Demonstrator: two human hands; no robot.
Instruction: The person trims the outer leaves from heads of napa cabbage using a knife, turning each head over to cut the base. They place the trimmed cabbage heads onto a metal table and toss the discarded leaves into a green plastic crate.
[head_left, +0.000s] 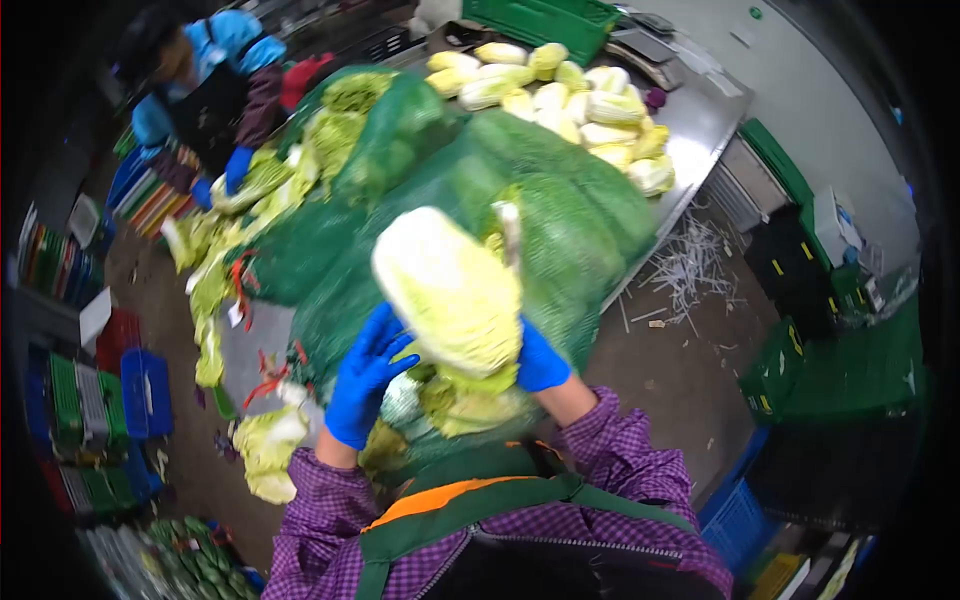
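Observation:
A trimmed napa cabbage (450, 285), white at the base and pale yellow below, is held up in front of me. My right hand (540, 358), in a blue glove, grips its right side, with the fingers mostly hidden behind it. My left hand (368, 372), also blue-gloved, is at the cabbage's lower left, its fingers apart and the tips close to the leaves. Loose outer leaves (470, 405) lie underneath. Behind the cabbage spread green mesh sacks (575, 235) filled with more cabbages. A slim whitish piece (509, 232) stands out just above the held cabbage.
Trimmed cabbages (560, 95) are heaped on the metal table (705, 120) at the far end. A co-worker (205, 85) in blue gloves handles leaves at the upper left. Cut leaves (270, 450) hang along the left edge. Crates (147, 395) and floor scraps (693, 265) flank the table.

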